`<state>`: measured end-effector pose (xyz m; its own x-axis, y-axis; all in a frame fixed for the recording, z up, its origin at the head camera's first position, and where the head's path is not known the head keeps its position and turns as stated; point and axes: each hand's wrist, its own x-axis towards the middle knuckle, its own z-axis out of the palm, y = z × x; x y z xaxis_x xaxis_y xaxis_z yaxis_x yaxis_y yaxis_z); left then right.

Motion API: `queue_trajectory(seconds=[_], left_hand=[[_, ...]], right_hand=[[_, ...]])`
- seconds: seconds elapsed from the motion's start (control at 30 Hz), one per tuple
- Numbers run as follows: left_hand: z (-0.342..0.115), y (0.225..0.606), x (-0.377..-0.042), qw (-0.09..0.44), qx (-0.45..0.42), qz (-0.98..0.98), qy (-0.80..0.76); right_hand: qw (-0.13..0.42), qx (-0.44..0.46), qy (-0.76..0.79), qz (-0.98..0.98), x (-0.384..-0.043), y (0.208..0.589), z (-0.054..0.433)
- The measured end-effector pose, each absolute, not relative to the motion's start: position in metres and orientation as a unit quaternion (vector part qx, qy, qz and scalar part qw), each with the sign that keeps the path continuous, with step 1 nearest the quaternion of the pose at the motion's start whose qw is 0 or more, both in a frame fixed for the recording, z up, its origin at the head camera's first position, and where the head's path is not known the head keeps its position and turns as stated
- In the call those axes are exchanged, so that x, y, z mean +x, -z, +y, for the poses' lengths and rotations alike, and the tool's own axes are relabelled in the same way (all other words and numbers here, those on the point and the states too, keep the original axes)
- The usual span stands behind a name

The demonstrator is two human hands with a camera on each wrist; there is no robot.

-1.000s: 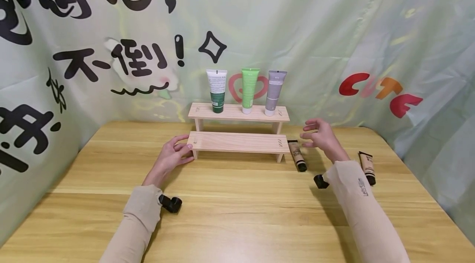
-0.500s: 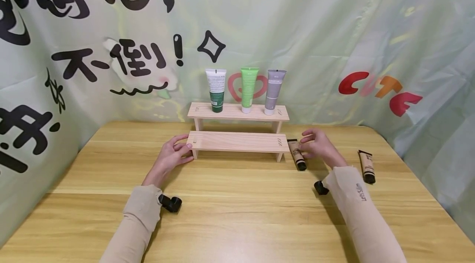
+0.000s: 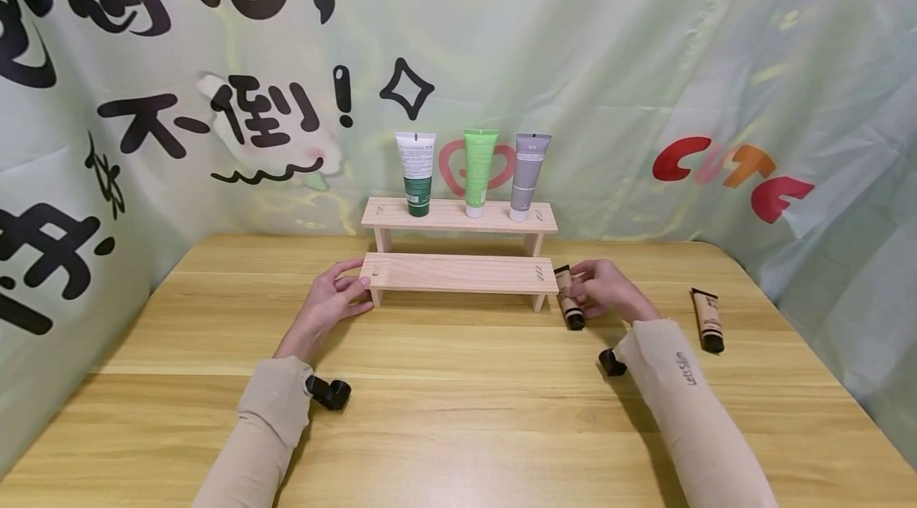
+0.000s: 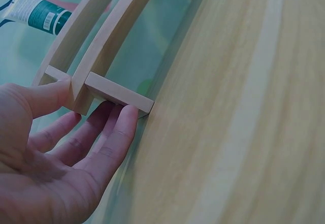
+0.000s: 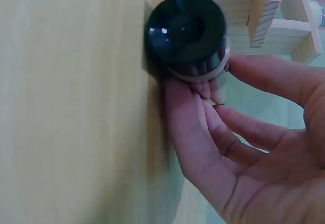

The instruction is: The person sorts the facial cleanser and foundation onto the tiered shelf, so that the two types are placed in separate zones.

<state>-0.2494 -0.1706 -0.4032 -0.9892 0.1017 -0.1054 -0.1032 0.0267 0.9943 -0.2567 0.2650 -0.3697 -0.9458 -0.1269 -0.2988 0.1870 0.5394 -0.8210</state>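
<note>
My left hand [image 3: 331, 299] grips the left end of a light wooden two-step display rack [image 3: 458, 274], thumb on the board and fingers against the front leg [image 4: 119, 93]. At the rack's right end my right hand [image 3: 607, 290] holds a beige squeeze tube with a black cap [image 3: 573, 312] between thumb and fingers. The right wrist view shows the round black cap [image 5: 185, 28] end-on, the fingers on one side and the thumb on the other. The tube lies slanted, close over the tabletop. Its middle is partly hidden by the fingers.
On the upper step stand a white-and-green tube [image 3: 418, 173], a light green tube [image 3: 479, 173] and a grey-purple tube [image 3: 528, 177]. A second beige tube [image 3: 708, 321] lies on the wooden table [image 3: 458, 420] at the right. A printed curtain [image 3: 587, 54] hangs behind.
My right hand has come down and left onto the beige tube, and its fingers have closed around it. The tube has shifted slightly. My left hand stays at the rack.
</note>
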Motion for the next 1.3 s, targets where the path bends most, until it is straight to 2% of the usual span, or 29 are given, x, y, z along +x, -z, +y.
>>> queue_trajectory(seconds=[0.5, 0.77, 1.3], left_hand=[[-0.172, 0.401, -0.248, 0.074, 0.001, 0.703, -0.707], [-0.173, 0.403, -0.248, 0.074, 0.001, 0.702, -0.708], [-0.173, 0.405, -0.250, 0.078, 0.003, 0.701, -0.709]], right_hand=[[0.087, 0.007, 0.546, 0.833, -0.253, 0.350, 0.276], [0.026, -0.020, 0.596, 0.802, -0.254, 0.344, 0.274], [-0.062, -0.080, 0.696, 0.711, -0.257, 0.325, 0.226]])
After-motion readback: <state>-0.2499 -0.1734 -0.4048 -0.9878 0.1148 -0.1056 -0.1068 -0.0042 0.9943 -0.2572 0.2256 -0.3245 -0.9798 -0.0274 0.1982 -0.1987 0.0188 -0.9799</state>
